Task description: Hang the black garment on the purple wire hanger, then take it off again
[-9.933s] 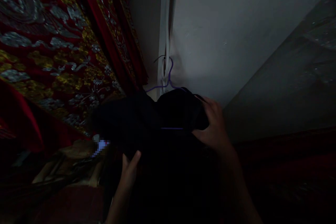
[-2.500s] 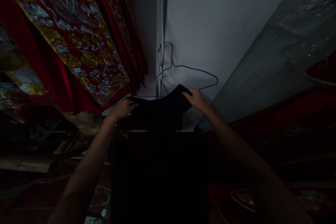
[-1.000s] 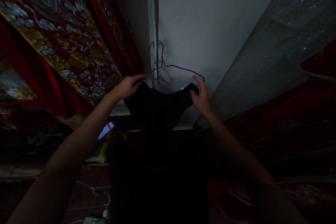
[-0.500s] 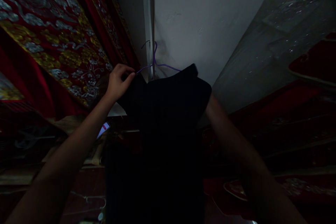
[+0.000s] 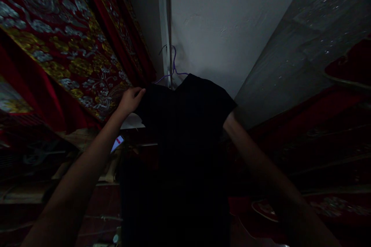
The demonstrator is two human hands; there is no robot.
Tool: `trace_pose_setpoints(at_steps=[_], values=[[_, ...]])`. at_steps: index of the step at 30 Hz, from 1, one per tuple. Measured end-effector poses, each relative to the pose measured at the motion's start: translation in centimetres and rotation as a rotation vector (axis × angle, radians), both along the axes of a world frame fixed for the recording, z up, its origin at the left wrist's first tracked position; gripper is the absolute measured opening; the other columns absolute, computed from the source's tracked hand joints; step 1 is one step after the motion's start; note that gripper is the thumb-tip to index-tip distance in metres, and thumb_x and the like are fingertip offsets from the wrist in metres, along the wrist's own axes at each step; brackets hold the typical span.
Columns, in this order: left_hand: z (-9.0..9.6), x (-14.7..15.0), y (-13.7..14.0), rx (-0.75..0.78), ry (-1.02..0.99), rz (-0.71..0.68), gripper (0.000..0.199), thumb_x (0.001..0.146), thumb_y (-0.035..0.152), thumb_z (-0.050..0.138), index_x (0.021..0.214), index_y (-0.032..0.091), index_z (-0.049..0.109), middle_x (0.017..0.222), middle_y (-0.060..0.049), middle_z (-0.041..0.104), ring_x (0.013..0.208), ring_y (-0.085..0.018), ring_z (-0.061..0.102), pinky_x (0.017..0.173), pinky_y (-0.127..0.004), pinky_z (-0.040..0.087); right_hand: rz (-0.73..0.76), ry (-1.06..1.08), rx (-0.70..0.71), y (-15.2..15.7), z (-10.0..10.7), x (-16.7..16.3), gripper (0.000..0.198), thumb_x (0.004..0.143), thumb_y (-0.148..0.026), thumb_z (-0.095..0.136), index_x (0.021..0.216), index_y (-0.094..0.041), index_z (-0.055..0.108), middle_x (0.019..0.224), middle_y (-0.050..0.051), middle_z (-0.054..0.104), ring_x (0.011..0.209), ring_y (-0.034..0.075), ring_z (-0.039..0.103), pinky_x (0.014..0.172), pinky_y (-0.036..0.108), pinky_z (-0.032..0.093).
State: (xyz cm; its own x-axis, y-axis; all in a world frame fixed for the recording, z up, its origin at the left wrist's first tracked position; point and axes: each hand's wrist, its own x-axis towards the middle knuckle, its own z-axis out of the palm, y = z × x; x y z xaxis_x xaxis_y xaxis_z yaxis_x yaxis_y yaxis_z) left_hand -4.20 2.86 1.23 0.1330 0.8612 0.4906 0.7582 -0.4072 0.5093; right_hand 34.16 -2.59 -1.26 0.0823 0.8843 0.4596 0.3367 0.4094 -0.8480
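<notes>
A very dark short-sleeved garment [image 5: 188, 123] hangs on a purple wire hanger [image 5: 174, 65], whose hook is at a narrow upright metal strip [image 5: 165, 11]. My left hand [image 5: 130, 101] is closed at the garment's left shoulder, thumb and fingers pinching the cloth near the sleeve. My right forearm [image 5: 246, 139] reaches up into the sleeve on the right, so the fingers of my right hand are hidden inside the garment. Both shoulders of the cloth lie over the hanger's arms, and only its hook and neck show.
Red cloth with gold and silver embroidery [image 5: 81, 61] hangs on the left. A lit phone [image 5: 117, 143] lies below my left forearm. Clear plastic sheeting [image 5: 292, 50] covers the right wall, with red embroidered pieces [image 5: 330, 204] lower down. The scene is dim.
My left hand has moved from the hanger's arm down and slightly left onto the garment's shoulder. The right shoulder cloth, bunched up before, now lies smooth over the hanger; my right arm has lowered slightly.
</notes>
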Motion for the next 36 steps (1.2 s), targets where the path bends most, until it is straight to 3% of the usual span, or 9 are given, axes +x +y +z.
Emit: trace_pose_setpoints(at_steps=[3, 7, 12, 15, 21, 24, 28, 32, 36], values=[[0.4, -0.1, -0.4, 0.031, 0.009, -0.021, 0.038, 0.097, 0.043, 0.045, 0.098, 0.016, 0.071, 0.096, -0.009, 0.074, 0.088, -0.023, 0.065, 0.085, -0.035, 0.049, 0.061, 0.23, -0.103, 0.5, 0.6, 1.7, 0.063, 0.09, -0.077, 0.044, 0.095, -0.02, 0.072, 0.091, 0.01, 0.075, 0.096, 0.029, 0.07, 0.083, 0.046, 0.058], [3.3, 2.3, -0.6, 0.19, -0.008, -0.131, 0.036, 0.099, 0.035, 0.042, 0.12, 0.02, 0.068, 0.121, -0.008, 0.07, 0.114, -0.024, 0.063, 0.104, -0.039, 0.046, 0.03, 0.422, -0.087, 0.7, 3.2, 2.0, 0.044, 0.068, -0.058, 0.081, 0.094, -0.023, 0.071, 0.092, 0.006, 0.075, 0.097, 0.03, 0.071, 0.085, 0.047, 0.059], [7.1, 5.3, -2.7, 0.375, -0.094, -0.263, 0.046, 0.097, 0.048, 0.054, 0.136, 0.024, 0.059, 0.14, -0.009, 0.057, 0.133, -0.029, 0.051, 0.113, -0.047, 0.04, -0.219, 0.599, 0.017, -3.0, 4.7, -0.3, 0.041, 0.079, -0.051, 0.072, 0.107, -0.021, 0.067, 0.108, 0.009, 0.073, 0.1, 0.028, 0.071, 0.083, 0.045, 0.06], [8.3, 6.7, -5.3, 0.178, -0.266, -0.316, 0.052, 0.102, 0.056, 0.038, 0.13, 0.02, 0.063, 0.122, -0.011, 0.067, 0.117, -0.028, 0.063, 0.101, -0.047, 0.051, -0.305, 0.431, 0.162, -7.5, 4.7, -2.3, 0.036, 0.091, -0.055, 0.059, 0.106, -0.023, 0.068, 0.105, 0.007, 0.071, 0.099, 0.026, 0.07, 0.084, 0.041, 0.058], [9.5, 7.3, -10.2, -0.351, -0.388, -0.435, 0.057, 0.104, 0.053, 0.026, 0.117, 0.019, 0.071, 0.109, -0.014, 0.072, 0.091, -0.026, 0.071, 0.076, -0.046, 0.059, 0.77, -0.508, 0.001, -12.5, 6.3, -6.0, 0.05, 0.083, -0.055, 0.072, 0.127, -0.03, 0.067, 0.119, 0.007, 0.072, 0.106, 0.027, 0.069, 0.091, 0.038, 0.056], [9.0, 5.1, -11.8, -0.607, -0.348, -0.431, 0.051, 0.098, 0.056, 0.036, 0.116, 0.023, 0.072, 0.101, -0.014, 0.074, 0.057, -0.017, 0.06, 0.054, -0.039, 0.053, 0.902, -0.627, -0.101, -10.2, 5.9, -5.7, 0.056, 0.087, -0.054, 0.069, 0.136, -0.029, 0.06, 0.132, 0.007, 0.067, 0.119, 0.026, 0.064, 0.102, 0.039, 0.051], [8.4, 1.6, -12.7, -0.884, -0.159, -0.412, 0.05, 0.084, 0.063, 0.058, 0.111, 0.024, 0.073, 0.078, -0.007, 0.07, 0.04, -0.008, 0.034, 0.038, -0.03, 0.033, 0.556, -0.517, 0.035, -4.0, 2.5, -4.9, 0.06, 0.092, -0.052, 0.063, 0.145, -0.027, 0.05, 0.146, 0.011, 0.055, 0.136, 0.027, 0.052, 0.115, 0.046, 0.039], [9.1, 0.0, -12.0, -0.763, -0.067, -0.393, 0.045, 0.082, 0.064, 0.059, 0.092, 0.023, 0.076, 0.063, -0.003, 0.059, 0.043, -0.009, 0.037, 0.039, -0.026, 0.027, 0.413, -0.36, 0.111, 0.9, -0.9, -5.8, 0.059, 0.088, -0.055, 0.063, 0.136, -0.021, 0.056, 0.144, 0.013, 0.055, 0.138, 0.028, 0.047, 0.116, 0.046, 0.036], [9.2, -0.8, -9.8, -0.508, -0.094, -0.259, 0.04, 0.082, 0.058, 0.062, 0.082, 0.019, 0.072, 0.061, -0.003, 0.06, 0.048, -0.012, 0.046, 0.043, -0.025, 0.031, 0.544, -0.102, -0.19, 2.1, -1.1, -6.3, 0.05, 0.083, -0.068, 0.06, 0.086, -0.019, 0.069, 0.087, 0.004, 0.072, 0.086, 0.022, 0.067, 0.085, 0.037, 0.055]])
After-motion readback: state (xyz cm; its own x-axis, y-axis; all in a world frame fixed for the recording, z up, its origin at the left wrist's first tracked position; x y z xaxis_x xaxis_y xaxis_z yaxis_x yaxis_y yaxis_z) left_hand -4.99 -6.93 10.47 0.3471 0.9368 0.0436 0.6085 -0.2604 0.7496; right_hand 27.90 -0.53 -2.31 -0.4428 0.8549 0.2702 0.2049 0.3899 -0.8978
